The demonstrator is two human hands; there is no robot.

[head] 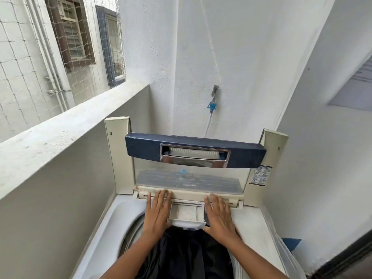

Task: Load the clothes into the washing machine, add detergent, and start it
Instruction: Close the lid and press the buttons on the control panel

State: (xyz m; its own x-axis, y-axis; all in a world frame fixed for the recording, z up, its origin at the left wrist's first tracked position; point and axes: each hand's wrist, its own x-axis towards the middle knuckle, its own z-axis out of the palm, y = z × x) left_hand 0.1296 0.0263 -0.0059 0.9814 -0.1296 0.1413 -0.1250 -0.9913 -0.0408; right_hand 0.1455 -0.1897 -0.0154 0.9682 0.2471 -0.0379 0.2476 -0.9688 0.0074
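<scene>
While both bare forearms reach forward over the drum, the small white plastic detergent drawer (186, 213) juts out from the back rim of the cream top-loading washing machine (251, 224), and everything else sits around that drawer. The left hand (158, 211) lies flat just left of the drawer, fingers straight and together, tips on the rim ledge above it, thumb against the drawer's front corner. The right hand (218, 214) mirrors it just right of the drawer, palm down, fingers spread a little, thumb angled toward the drawer's lower right corner. Neither grip closes round anything; both are flat and open, resting on the machine. Just below the drawer, dark navy clothes (181, 252) fill the drum between the two wrists. Above the drawer the folded transparent lid with its dark blue handle bar (193, 151) stands upright. Higher still, behind the lid, a metal wall tap with a blue hose connector (212, 101) hangs on the white wall.
</scene>
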